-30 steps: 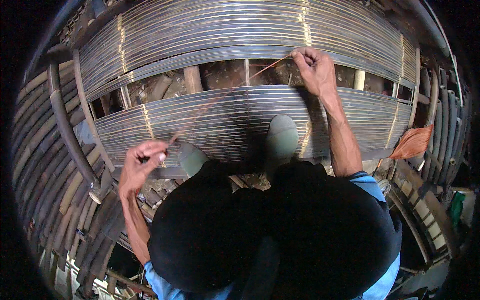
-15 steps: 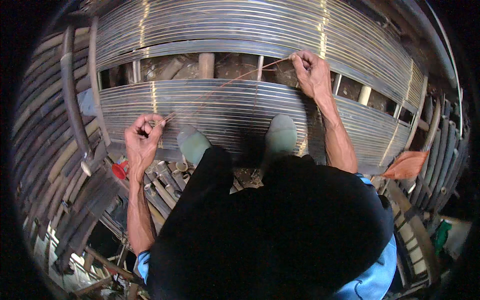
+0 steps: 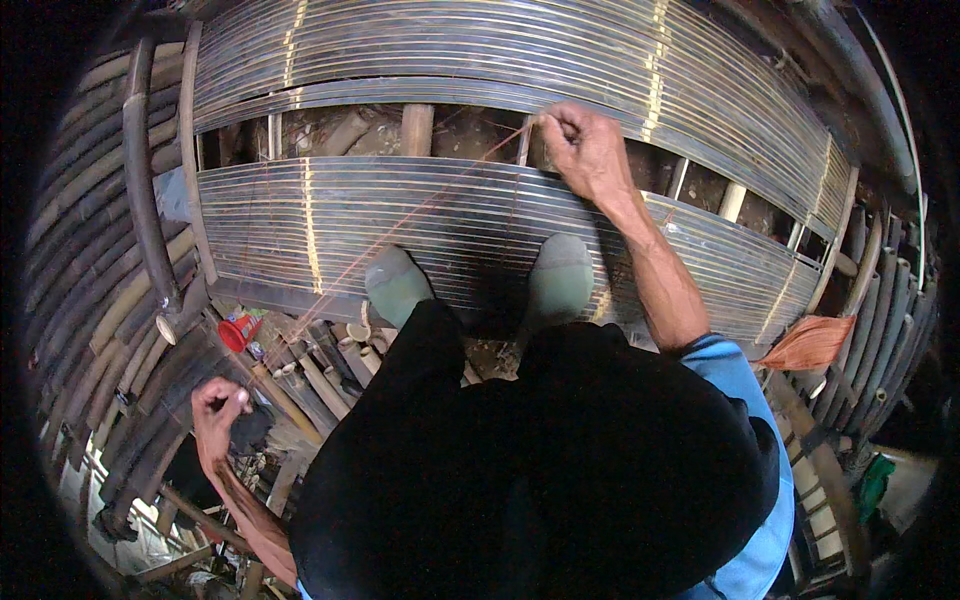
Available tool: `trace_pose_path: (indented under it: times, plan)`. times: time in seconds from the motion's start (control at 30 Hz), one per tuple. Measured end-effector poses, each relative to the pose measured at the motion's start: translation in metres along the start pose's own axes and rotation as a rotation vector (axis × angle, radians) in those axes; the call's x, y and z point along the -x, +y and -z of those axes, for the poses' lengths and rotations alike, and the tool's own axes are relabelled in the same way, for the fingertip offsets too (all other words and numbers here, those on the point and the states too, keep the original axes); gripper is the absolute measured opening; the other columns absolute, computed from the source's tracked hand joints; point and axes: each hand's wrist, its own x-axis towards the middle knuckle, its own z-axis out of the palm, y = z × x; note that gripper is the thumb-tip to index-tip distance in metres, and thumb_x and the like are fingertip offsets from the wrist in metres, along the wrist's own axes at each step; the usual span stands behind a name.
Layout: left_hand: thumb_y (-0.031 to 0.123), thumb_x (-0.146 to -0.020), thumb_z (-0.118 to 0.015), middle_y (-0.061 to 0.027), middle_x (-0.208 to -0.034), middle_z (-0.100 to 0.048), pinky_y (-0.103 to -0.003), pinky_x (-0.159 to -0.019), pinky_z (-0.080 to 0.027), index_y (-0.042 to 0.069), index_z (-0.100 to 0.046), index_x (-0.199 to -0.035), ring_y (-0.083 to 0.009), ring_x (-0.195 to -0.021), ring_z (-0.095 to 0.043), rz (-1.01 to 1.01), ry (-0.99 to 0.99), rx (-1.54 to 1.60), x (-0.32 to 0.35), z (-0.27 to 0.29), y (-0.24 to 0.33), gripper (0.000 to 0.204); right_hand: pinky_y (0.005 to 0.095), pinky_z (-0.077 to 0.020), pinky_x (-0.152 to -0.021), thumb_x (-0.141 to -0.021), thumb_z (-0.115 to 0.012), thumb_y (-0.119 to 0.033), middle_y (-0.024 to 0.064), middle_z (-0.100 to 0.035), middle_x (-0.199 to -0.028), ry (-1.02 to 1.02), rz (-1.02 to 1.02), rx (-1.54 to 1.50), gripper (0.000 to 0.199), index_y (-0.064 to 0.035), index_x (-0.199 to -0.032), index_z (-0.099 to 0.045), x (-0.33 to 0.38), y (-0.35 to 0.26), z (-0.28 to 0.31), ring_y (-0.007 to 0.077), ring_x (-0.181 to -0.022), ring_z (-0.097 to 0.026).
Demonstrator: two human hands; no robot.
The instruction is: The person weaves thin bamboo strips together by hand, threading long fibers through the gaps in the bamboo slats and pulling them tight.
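Observation:
A thin reddish-brown string [image 3: 402,224] runs on a slant between my two hands. My right hand [image 3: 588,150] pinches its upper end over the gap between two dark slatted panels. At the lower left, my left hand [image 3: 220,415] is closed at the string's other end, beside my left leg. Beneath the string lies the near slatted panel [image 3: 250,225], dark strips with pale lines and a yellowish cross binding. Both my feet, in grey-green socks, stand on it. Past the gap the far slatted panel [image 3: 450,50] continues.
Dark poles [image 3: 90,240] are stacked at the left, with one thick pole [image 3: 145,170] upright before them. A red funnel-like object [image 3: 238,332] sits near cut tube ends [image 3: 325,375]. An orange cloth or sheet [image 3: 810,342] lies at the right, near more poles.
My left hand has drawn down and left, off the panel's edge, stretching the string longer. My right hand has shifted slightly left and down, still pinching.

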Motion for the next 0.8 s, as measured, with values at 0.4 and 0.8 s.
trace_pose_path:
  times: [0.4, 0.8]
  plan:
    - [0.011, -0.093, -0.075, 0.0058, -0.069, -0.042, -0.023, -0.057, -0.025, 0.005, -0.055, -0.075, -0.0042, -0.064, -0.034, -0.311, 0.362, -0.338, 0.007, -0.017, 0.126, 0.028, 0.0374, -0.0498, -0.059, -0.095, -0.064, -0.023, 0.0160, -0.066, -0.069, 0.044, -0.095, 0.046, 0.025, -0.0010, -0.098, -0.074, -0.004, -0.010, 0.025, 0.0234, -0.058, -0.062]
    - [0.008, -0.099, -0.065, -0.0214, -0.127, -0.066, -0.038, -0.106, -0.050, -0.007, -0.056, -0.133, -0.0323, -0.120, -0.062, -0.731, 0.886, -0.298, 0.015, 0.060, 0.164, 0.038, 0.0223, -0.0416, -0.061, -0.094, -0.074, -0.021, -0.0036, -0.065, -0.074, -0.014, -0.037, -0.179, 0.028, -0.0060, -0.118, -0.073, 0.003, -0.056, 0.037, 0.0060, -0.066, -0.051]
